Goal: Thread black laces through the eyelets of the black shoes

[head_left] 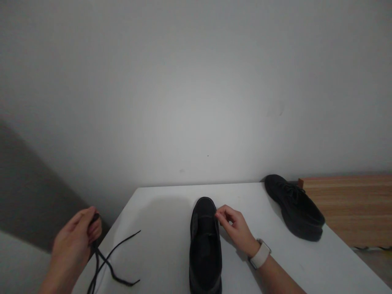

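Observation:
A black shoe [206,253] without a lace stands on the white table, toe pointing away from me and its opening facing up. At the right edge of its lacing flap is my right hand [235,228], with thumb and forefinger closed in a pinch on the edge; the exact contact is hard to make out. Off the table's left side, my left hand [78,233] is closed in a fist around a black shoelace [118,279]. The lace is bunched in the fist, and its two loose ends hang out over the table's left edge.
A second black shoe [294,208], with its lace in, rests at the table's back right. The white table [162,245] meets a grey wall [196,102] behind. Beyond the right edge lies a wooden surface [349,208]. A watch is on my right wrist.

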The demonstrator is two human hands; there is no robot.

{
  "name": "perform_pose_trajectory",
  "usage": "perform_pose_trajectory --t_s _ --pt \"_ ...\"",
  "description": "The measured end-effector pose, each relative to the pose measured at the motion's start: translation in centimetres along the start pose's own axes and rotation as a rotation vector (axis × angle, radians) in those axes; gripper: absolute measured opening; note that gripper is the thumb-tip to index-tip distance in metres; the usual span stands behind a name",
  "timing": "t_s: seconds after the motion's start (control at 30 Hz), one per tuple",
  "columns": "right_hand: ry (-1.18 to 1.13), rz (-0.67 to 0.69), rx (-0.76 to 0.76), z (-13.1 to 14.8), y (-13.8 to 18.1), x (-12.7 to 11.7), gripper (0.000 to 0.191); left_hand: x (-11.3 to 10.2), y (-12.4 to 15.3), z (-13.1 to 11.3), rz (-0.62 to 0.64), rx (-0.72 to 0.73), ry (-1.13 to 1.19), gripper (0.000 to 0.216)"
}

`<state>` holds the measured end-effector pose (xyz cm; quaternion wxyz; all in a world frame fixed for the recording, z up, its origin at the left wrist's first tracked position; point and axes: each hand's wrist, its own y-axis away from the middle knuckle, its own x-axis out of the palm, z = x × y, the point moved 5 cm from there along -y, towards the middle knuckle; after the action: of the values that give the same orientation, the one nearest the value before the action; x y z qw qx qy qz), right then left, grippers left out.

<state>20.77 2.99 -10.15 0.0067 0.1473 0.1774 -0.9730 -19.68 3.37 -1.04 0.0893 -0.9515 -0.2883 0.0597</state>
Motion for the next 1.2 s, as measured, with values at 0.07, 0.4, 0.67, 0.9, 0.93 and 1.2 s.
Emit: perform_pose_trajectory --t_s 0.07,0.4,0.67,0.9,0.93,1.2 --pt "0.009 0.000 0.000 0.0 0.0 0.0 0.031 0.5 0.4 3.2 0.127 -0.033 -0.064 0.053" --pt "0.007 0.048 -0.072 1.3 0.3 -0.1 0.024 4.8 4.4 7.4 0.296 0.537 -0.697 0.036" --pt "0.045 0.176 -0.281 3.2 0.8 0.6 0.023 13.0 12.3 0.0 0.830 0.679 -0.608 0.022" --pt "0.034 0.176 -0.296 3.1 0.9 0.6 0.025 19.3 15.2 0.3 1.191 0.581 -0.800 0.067" --pt "0.035 0.173 -0.298 3.2 0.9 0.6 0.025 19.7 15.1 0.3 1.176 0.598 -0.785 0.062" --pt "0.050 0.169 -0.283 4.1 0.7 0.6 0.027 20.9 12.5 -0.3 1.137 0.503 -0.582 0.026"
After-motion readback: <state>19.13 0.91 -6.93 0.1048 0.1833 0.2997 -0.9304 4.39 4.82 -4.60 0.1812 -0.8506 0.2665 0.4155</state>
